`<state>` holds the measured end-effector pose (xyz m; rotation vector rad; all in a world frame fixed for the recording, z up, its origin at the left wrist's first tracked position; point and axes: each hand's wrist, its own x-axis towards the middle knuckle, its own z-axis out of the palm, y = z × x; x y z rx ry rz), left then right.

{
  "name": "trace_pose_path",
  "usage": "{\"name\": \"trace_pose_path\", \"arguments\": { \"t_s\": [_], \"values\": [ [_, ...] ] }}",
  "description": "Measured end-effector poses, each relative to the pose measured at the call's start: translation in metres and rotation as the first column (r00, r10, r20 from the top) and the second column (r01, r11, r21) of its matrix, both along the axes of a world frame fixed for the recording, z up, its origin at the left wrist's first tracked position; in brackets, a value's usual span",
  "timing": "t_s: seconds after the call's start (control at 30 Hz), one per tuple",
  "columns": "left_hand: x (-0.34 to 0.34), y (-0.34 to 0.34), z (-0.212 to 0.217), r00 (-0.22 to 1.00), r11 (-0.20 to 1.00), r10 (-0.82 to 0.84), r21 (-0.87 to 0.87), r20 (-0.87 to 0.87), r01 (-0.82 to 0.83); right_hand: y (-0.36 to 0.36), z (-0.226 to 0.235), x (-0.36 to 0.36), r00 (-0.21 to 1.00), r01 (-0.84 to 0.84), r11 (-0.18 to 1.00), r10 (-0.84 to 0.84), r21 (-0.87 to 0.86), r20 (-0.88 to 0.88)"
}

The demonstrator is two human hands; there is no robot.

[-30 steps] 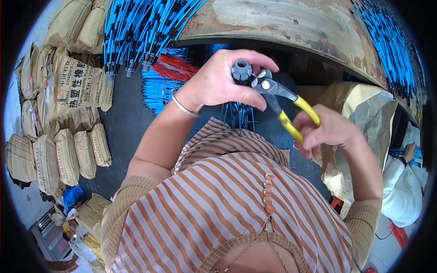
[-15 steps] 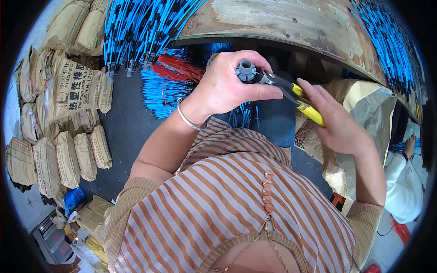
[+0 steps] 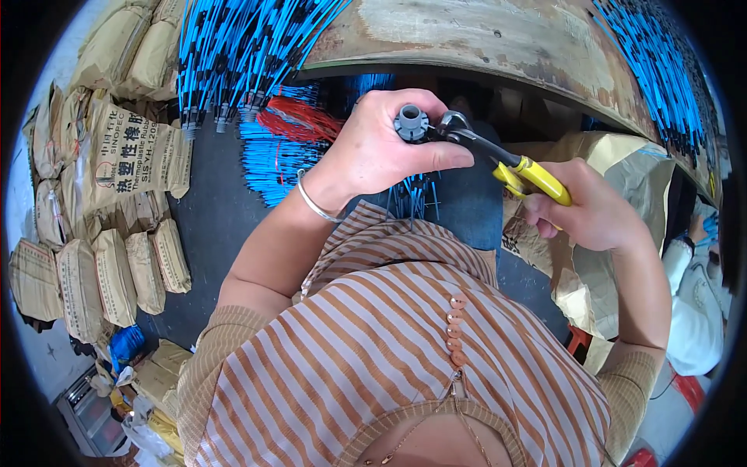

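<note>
Left hand point(image 3: 389, 144): mine, fingers and thumb wrapped around one grey fitting point(image 3: 411, 123), mouth upward, presumably to steady it.
Right hand point(image 3: 587, 202): fingers curled round yellow-handled pliers point(image 3: 542, 179), angled left, head just beside the fitting; contact unclear.
Blue strips point(image 3: 241, 50): far left, ends toward me, perhaps for easy reach.

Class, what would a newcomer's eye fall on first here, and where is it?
Likely the yellow-handled metal pliers in the right grip, right of centre, their head beside a round grey plastic-looking fitting in the left grip. Next, the bunch of thin blue-and-black rods at the upper left, then the brown paper sacks piled along the left side.
</note>
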<state>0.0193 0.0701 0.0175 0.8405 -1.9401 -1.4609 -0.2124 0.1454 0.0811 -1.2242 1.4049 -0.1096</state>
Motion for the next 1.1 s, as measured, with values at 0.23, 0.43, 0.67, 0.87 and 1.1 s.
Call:
{"name": "trace_pose_path", "arguments": {
  "t_s": [0.23,0.43,0.67,0.87,1.1],
  "values": [
    [-0.001,-0.005,-0.002,1.0,0.998,0.005,0.066,0.024,-0.007,-0.004,0.01,0.013,0.958,-0.202,0.974,0.175,-0.105,-0.226],
    [-0.002,-0.007,-0.004,0.995,0.994,-0.027,0.106,-0.096,0.038,0.006,-0.004,0.007,0.983,0.124,0.989,-0.134,0.081,0.126],
    [-0.007,-0.009,-0.007,0.996,0.995,-0.028,0.096,-0.085,0.036,0.012,-0.004,0.01,1.0,0.001,1.0,-0.001,0.01,0.009],
    [-0.007,-0.009,-0.008,0.991,0.996,-0.051,0.066,-0.121,0.059,0.003,-0.003,-0.004,1.0,0.0,1.0,-0.001,-0.023,-0.023],
    [-0.011,-0.006,-0.004,0.999,0.997,-0.034,0.071,-0.034,0.037,-0.002,0.018,0.005,0.978,-0.1,0.995,0.097,-0.009,-0.186]
  ]
}}
